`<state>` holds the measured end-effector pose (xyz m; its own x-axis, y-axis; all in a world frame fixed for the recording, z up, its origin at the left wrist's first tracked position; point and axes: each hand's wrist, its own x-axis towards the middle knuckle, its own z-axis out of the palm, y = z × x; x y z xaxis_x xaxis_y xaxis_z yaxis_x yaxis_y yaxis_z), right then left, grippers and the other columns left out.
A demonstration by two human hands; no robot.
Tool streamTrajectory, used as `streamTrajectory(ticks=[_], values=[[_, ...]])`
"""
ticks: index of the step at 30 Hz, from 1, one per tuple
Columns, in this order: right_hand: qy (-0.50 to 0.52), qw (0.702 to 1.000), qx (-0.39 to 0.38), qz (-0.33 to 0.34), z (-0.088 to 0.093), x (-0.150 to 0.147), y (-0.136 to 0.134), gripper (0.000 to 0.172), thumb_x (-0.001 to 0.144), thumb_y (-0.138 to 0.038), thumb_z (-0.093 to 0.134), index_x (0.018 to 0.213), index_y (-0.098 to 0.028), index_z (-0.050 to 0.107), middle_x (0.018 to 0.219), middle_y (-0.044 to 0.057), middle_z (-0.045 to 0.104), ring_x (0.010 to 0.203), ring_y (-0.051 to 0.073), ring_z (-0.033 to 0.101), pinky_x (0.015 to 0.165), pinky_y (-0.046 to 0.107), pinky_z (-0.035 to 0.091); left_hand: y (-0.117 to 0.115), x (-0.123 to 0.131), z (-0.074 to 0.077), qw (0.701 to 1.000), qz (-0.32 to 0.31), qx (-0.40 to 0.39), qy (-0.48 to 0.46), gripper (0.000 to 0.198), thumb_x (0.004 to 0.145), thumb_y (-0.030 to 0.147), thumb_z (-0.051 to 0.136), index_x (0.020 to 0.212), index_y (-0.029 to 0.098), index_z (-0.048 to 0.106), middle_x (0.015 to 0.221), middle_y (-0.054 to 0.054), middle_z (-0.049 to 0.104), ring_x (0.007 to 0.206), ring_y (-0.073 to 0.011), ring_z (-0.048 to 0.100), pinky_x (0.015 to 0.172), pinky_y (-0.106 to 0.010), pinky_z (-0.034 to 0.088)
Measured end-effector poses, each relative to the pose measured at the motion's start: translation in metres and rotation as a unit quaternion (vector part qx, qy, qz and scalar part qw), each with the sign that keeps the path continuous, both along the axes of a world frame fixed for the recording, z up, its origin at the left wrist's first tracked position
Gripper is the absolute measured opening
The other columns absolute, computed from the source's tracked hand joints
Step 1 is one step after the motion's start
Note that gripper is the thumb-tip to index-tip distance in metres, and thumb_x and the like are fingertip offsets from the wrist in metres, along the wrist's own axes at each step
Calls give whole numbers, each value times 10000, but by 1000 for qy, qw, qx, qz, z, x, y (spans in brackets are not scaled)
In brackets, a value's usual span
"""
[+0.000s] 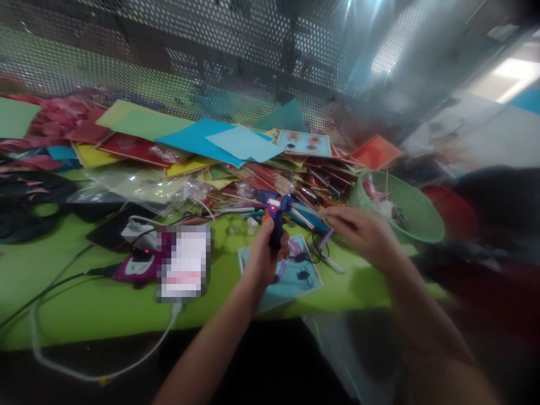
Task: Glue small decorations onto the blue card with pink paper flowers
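My left hand is closed around the handle of a purple glue gun with a small red light, held upright over a light blue card on the green table. My right hand sits just right of the gun's nozzle, fingers pinched on a thin stick that points toward the gun. The picture is blurred, so the stick's exact shape is unclear.
Coloured paper sheets and a heap of thin sticks cover the back of the table. A green plastic basket stands at the right. White and black cables and a purple device lie at the left.
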<state>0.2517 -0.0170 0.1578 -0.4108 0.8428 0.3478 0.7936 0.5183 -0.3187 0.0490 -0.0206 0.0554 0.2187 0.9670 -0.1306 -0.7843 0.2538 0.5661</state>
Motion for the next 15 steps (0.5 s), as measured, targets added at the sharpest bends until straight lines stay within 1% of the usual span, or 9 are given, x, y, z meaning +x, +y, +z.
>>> streamTrajectory(ticks=[5, 11, 15], values=[[-22, 1000, 14, 0, 2, 2, -6, 263, 997, -332, 579, 1189, -287, 754, 1164, 23, 790, 1028, 221, 762, 895, 333, 600, -4, 2, 0, 996, 56, 23, 71, 452, 829, 609, 683, 940, 187, 565, 590, 61, 518, 388, -58, 396, 402, -204, 279], [-61, 997, 35, 5, 5, 2, -13, 260, 1005, -296, 570, 1189, -232, 742, 1135, 40, 797, 989, 210, 769, 876, 318, 601, -4, 5, -9, 986, 92, 49, 130, 400, 894, 577, 646, 944, 191, 551, 606, 64, 532, 407, -55, 400, 406, -194, 281], [-70, 995, 66, 7, 5, 4, -14, 244, 998, -275, 581, 1173, -229, 745, 1117, 44, 801, 975, 214, 772, 865, 328, 604, -4, 6, -13, 982, 100, 61, 148, 390, 905, 572, 642, 928, 195, 545, 617, 65, 532, 410, -49, 388, 398, -186, 274]])
